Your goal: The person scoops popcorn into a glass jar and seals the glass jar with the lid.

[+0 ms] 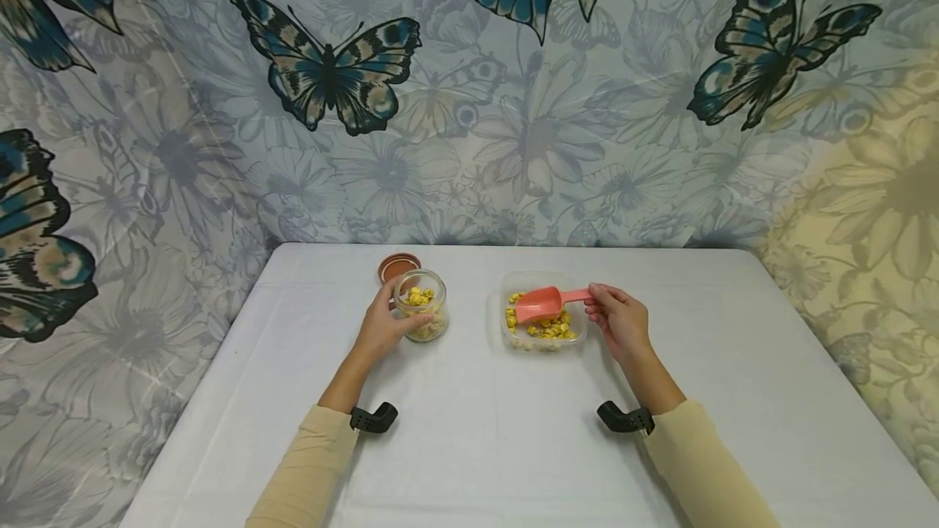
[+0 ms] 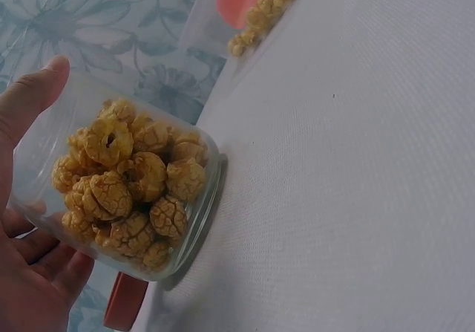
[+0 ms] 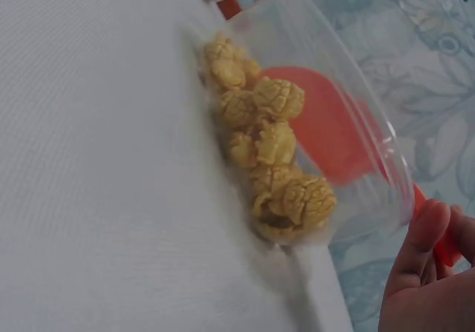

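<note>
My left hand (image 1: pixel 386 324) grips a clear glass jar (image 2: pixel 200 191) that stands on the table, thumb on one side and fingers on the other. Yellow popcorn (image 2: pixel 126 183) fills the lower part of the jar. With thumb and fingers my right hand (image 1: pixel 619 319) pinches the handle of a pinkish-red scoop (image 1: pixel 540 305). The scoop's bowl is down inside a clear plastic container (image 1: pixel 508 341), among more popcorn (image 1: pixel 552 327). Through the container's wall, the right wrist view shows the scoop (image 3: pixel 319 124) above the popcorn pieces.
Behind the jar lies a reddish-brown round lid (image 1: pixel 399 266), partly hidden by the jar. A white cloth covers the table (image 1: pixel 469 438). A floral curtain with butterflies (image 1: pixel 330 76) hangs behind the table's back edge. Each wrist wears a black band (image 1: pixel 374 418).
</note>
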`<act>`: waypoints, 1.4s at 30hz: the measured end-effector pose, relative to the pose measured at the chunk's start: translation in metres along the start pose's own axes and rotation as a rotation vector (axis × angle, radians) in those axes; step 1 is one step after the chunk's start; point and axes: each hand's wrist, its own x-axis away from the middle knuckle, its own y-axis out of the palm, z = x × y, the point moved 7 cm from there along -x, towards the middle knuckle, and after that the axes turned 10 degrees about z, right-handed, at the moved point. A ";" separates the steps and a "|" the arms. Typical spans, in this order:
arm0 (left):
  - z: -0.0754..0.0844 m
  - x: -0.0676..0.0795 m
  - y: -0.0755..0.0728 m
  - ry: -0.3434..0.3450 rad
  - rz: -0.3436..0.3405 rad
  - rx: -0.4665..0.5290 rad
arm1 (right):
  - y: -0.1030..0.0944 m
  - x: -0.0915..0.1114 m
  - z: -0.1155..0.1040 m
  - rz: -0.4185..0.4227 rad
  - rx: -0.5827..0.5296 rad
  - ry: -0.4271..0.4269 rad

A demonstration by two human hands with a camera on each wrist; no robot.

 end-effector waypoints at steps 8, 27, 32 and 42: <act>0.001 0.000 0.000 0.014 0.003 0.008 | -0.005 -0.002 0.006 0.030 0.046 0.028; 0.001 0.001 -0.001 0.000 -0.001 0.008 | -0.013 0.000 0.006 0.024 0.031 0.053; 0.001 0.002 -0.001 0.001 0.000 0.015 | -0.022 0.000 0.004 0.068 0.012 0.078; 0.003 0.002 -0.001 -0.004 -0.002 0.013 | -0.035 -0.001 -0.016 0.127 -0.063 0.027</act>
